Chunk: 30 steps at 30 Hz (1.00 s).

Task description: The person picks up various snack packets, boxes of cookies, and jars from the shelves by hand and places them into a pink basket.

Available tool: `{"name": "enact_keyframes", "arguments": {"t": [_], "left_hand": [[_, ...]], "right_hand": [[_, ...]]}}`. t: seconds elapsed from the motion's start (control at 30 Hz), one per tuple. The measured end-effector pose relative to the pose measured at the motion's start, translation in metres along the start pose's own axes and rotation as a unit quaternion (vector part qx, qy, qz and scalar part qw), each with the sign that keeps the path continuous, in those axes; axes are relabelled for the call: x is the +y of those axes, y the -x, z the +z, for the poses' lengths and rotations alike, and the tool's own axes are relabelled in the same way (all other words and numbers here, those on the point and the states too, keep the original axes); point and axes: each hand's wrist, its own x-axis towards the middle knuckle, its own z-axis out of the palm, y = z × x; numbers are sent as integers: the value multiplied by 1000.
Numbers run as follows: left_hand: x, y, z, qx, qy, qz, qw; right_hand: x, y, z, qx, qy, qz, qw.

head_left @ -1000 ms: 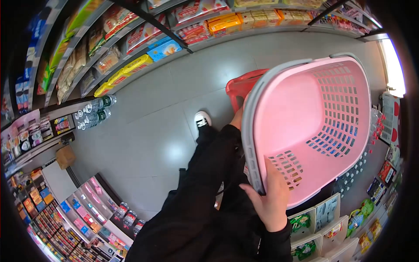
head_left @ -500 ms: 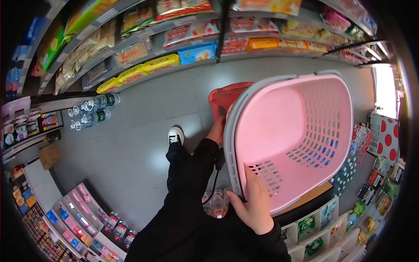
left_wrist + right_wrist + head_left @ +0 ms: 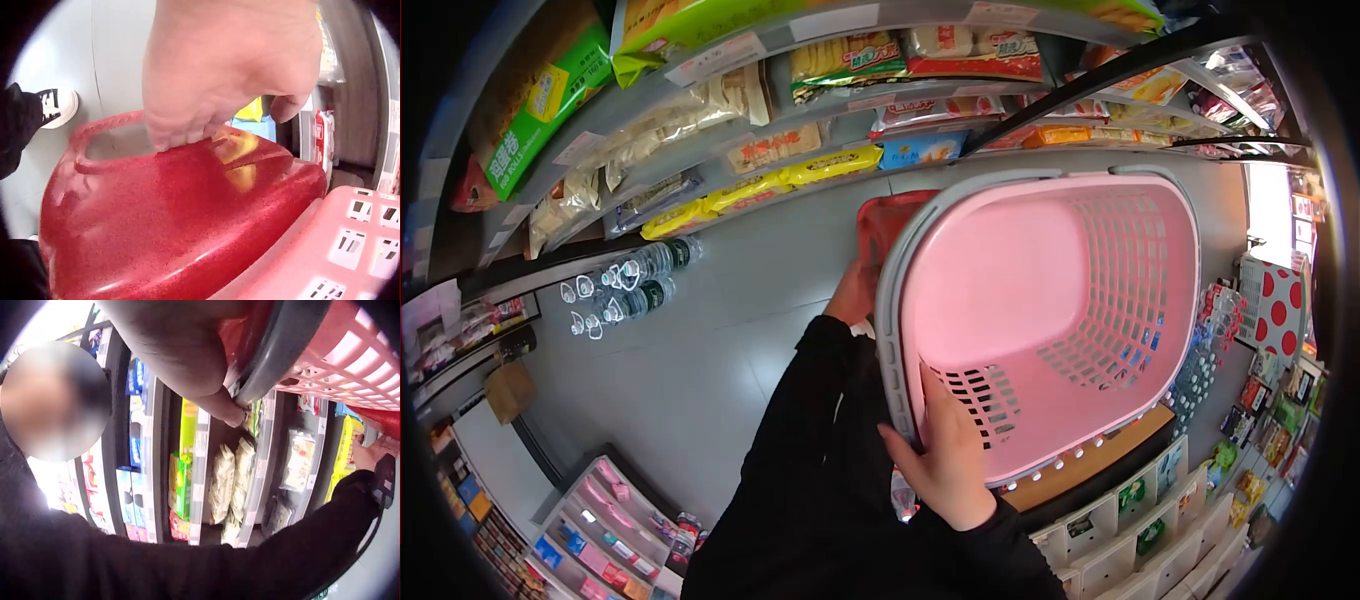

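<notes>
A pink plastic shopping basket [image 3: 1000, 280] with slotted sides and a grey rim and handle is tilted, its open top facing me. My right hand [image 3: 950, 450] grips its near left rim, fingers inside and thumb over the grey edge. Behind it is a glossy red plastic basket [image 3: 888, 228], largely hidden in the head view. My left hand [image 3: 231, 69] holds the red basket's upper edge with curled fingers, beside a looped opening. In the left wrist view, the pink basket's slotted wall [image 3: 350, 244] lies right against the red one.
Shelves of packaged food, with yellow packs [image 3: 780, 178] low down, curve along the far side. Bottled water [image 3: 635, 285] lies or stands by the left shelf. Grey floor tiles [image 3: 720, 370] lie between. White divided bins [image 3: 1115, 520] stand at front right, and a pink display rack [image 3: 605, 530] at lower left.
My view has turned and come nearer the food shelves. Both baskets have shifted left in the head view, held by the same hands. My shoe has gone out of the head view.
</notes>
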Motion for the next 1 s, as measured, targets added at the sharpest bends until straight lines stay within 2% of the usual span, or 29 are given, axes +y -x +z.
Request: {"name": "enact_keyframes", "arguments": {"t": [0.03, 0.07, 0.13, 0.17, 0.3, 0.37, 0.4, 0.43, 0.47, 0.63, 0.73, 0.8, 1.0], "left_hand": [[0, -12, -18, -43, 27, 7, 999], [-6, -17, -37, -39, 32, 7, 999], [11, -1, -20, 47, -19, -26, 998], [15, 3, -14, 66, -17, -25, 997], [11, 9, -15, 48, -40, -22, 998], [11, 19, -11, 36, -101, 0, 994], [15, 29, 4, 29, -133, 13, 991], [16, 41, 20, 5, -94, 48, 994], [19, 52, 36, -1, -100, 49, 994], [23, 26, 82, -45, -147, 68, 986], [-1, -3, 97, -70, -158, 63, 983], [-22, -9, 96, -73, -161, 52, 983], [-58, -19, 88, -74, -183, 33, 980]], "right_hand": [[-4, -3, 6, 16, 6, -5, 1000], [-8, -6, 11, 30, 12, -12, 999], [-13, -10, 15, 22, 5, -5, 1000], [-14, -10, 16, 14, 1, 8, 1000], [-13, -11, 10, -6, -29, 17, 999], [-10, -9, 8, -14, -24, 5, 1000], [-10, -9, 5, -23, -18, -9, 1000], [-12, -7, -1, -49, -5, -15, 999], [-12, -5, -8, -41, -6, -17, 999], [3, 12, -35, -108, 56, -53, 991], [18, 16, -44, -148, 88, -55, 984], [24, 19, -47, -158, 102, -101, 977], [37, 29, -58, -179, 100, -91, 974]]}}
